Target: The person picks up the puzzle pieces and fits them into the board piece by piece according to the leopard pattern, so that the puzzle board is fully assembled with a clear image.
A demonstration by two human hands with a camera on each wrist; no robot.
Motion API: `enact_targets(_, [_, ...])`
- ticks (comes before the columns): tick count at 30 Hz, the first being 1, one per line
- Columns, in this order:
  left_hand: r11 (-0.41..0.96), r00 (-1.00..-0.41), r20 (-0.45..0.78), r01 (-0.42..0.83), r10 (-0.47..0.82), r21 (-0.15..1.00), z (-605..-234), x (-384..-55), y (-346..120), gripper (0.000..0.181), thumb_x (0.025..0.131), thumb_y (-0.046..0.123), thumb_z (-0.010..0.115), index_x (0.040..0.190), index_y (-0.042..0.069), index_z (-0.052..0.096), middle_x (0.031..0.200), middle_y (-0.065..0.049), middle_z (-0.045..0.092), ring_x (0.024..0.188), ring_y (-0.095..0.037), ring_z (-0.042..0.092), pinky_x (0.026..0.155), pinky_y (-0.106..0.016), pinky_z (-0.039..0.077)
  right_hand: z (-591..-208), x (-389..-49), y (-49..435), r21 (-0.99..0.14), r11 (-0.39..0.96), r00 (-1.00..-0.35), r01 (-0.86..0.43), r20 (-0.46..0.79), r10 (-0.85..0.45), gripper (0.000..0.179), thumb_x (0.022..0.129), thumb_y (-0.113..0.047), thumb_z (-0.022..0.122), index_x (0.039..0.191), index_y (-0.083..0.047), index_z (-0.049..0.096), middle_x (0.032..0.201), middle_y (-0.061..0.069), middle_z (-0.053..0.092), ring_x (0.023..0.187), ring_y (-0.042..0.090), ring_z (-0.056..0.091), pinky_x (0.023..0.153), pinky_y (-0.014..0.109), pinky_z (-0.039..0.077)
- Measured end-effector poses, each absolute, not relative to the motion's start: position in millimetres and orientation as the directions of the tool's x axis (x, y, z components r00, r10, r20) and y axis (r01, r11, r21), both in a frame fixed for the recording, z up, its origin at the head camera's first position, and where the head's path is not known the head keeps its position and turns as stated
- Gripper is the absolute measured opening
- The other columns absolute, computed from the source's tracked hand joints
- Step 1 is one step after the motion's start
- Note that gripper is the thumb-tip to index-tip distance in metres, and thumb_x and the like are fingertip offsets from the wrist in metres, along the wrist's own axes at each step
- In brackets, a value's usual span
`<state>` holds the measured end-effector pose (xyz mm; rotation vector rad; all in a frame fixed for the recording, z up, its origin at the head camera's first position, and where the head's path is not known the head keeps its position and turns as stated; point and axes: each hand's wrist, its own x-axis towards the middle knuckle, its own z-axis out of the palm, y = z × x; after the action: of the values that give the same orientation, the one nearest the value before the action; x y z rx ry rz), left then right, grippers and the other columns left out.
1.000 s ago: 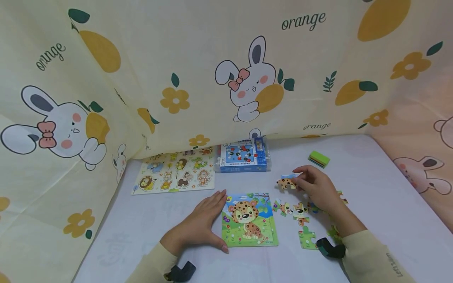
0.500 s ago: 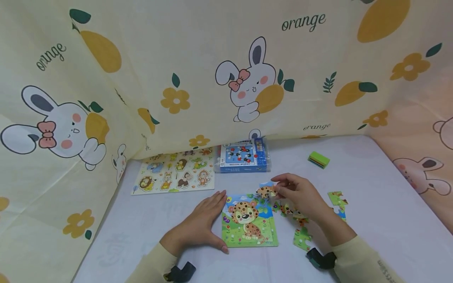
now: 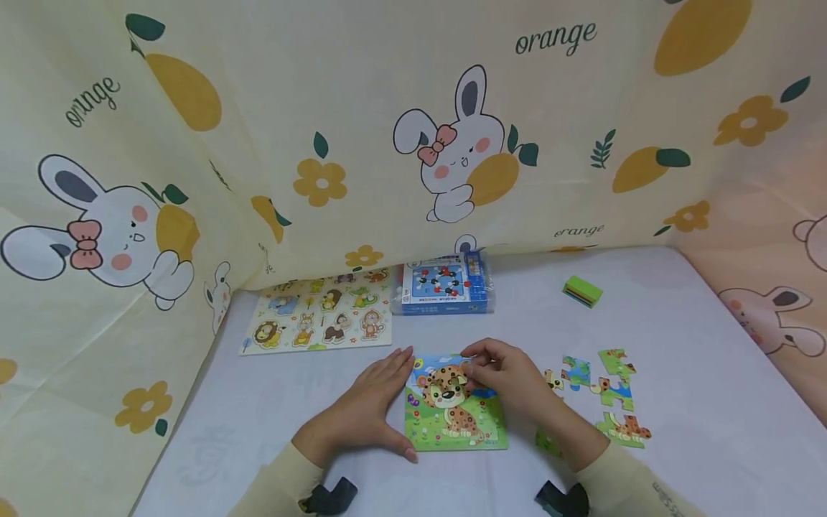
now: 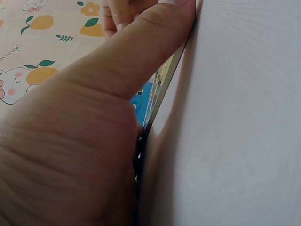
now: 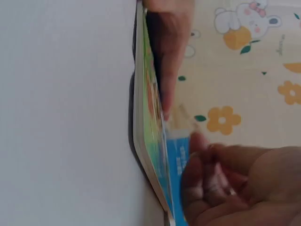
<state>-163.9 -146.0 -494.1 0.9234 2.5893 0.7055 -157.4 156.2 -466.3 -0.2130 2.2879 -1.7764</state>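
A square jigsaw puzzle board [image 3: 446,431] with a leopard cub on green and blue lies in front of me. My left hand [image 3: 362,406] rests along its left side, fingers straight and thumb spread at the lower corner. In the left wrist view that thumb [image 4: 141,42] lies against the board's edge. Over the top part of the board, my right hand [image 3: 510,373] pinches a spotted jigsaw piece [image 3: 455,368] between thumb and fingers. The piece overlaps the cub's head; whether it touches the board I cannot tell.
Several loose jigsaw pieces [image 3: 577,370] lie to the right, some partly hidden by my right arm. Behind stand an animal peg board [image 3: 316,337] and a blue box [image 3: 446,307] in clear wrap. A green-topped stack [image 3: 583,290] lies back right. A printed curtain [image 3: 362,165] hangs behind.
My right hand has carried the spotted jigsaw piece leftward and toward me, from beside the board to over its top part. Loose pieces at right are uncovered. My left hand has stayed put.
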Motion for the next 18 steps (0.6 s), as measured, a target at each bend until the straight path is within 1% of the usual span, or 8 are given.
enact_targets(4, [0.674,-0.748,-0.116,0.506,0.654,0.538,-493.7,-163.9,-144.6,0.156,0.060,0.080,0.092,0.175,0.007,0.016,0.182,-0.001,0.002,0.165,-0.020,0.001,0.132,-0.050,0.005,-473.7,-157.9,152.8,-0.973,0.214,-0.961,0.082,-0.134,-0.243,0.023,0.109,-0.002,0.066,0.130,0.006,0.067,0.099,0.012,0.072,0.090,0.027,0.076,0.082,0.033,0.065])
enact_targets(8, [0.681,-0.750,-0.122,0.504,0.650,0.531,-493.2,-164.3,-144.4,0.157,0.059,0.082,0.091,0.175,0.009,0.014,0.182,0.000,0.001,0.165,-0.018,-0.001,0.132,-0.048,0.004,-475.8,-158.8,149.0,-0.967,0.240,-0.968,0.083,-0.136,-0.213,0.022,0.108,-0.002,0.067,0.130,0.004,0.068,0.098,0.011,0.072,0.089,0.025,0.076,0.080,0.032,0.065])
enact_targets(12, [0.687,-0.753,-0.124,0.504,0.647,0.523,-494.0,-165.1,-145.3,0.158,0.059,0.084,0.089,0.175,0.010,0.014,0.182,0.001,0.000,0.165,-0.018,-0.002,0.132,-0.048,0.004,-476.1,-159.5,146.1,-0.950,0.307,-0.971,0.062,-0.128,-0.201,0.024,0.108,-0.004,0.069,0.131,0.003,0.070,0.097,0.006,0.074,0.089,0.021,0.076,0.081,0.032,0.065])
enact_targets(15, [0.688,-0.752,-0.125,0.505,0.647,0.521,-494.7,-164.8,-145.3,0.158,0.059,0.084,0.089,0.175,0.010,0.014,0.182,0.002,0.000,0.165,-0.017,-0.002,0.132,-0.047,0.003,-474.3,-157.8,146.5,-0.928,0.371,-0.970,0.032,-0.118,-0.212,0.030,0.108,-0.010,0.070,0.135,0.004,0.070,0.098,0.002,0.075,0.090,0.018,0.076,0.084,0.036,0.064])
enact_targets(18, [0.684,-0.749,-0.124,0.506,0.650,0.525,-495.2,-164.6,-144.8,0.157,0.059,0.083,0.091,0.175,0.009,0.014,0.182,0.001,0.001,0.165,-0.017,-0.002,0.132,-0.047,0.003,-470.6,-155.8,147.6,-0.891,0.454,-0.973,0.000,-0.104,-0.205,0.033,0.108,-0.017,0.072,0.137,0.000,0.071,0.102,-0.001,0.075,0.091,0.016,0.074,0.086,0.040,0.062])
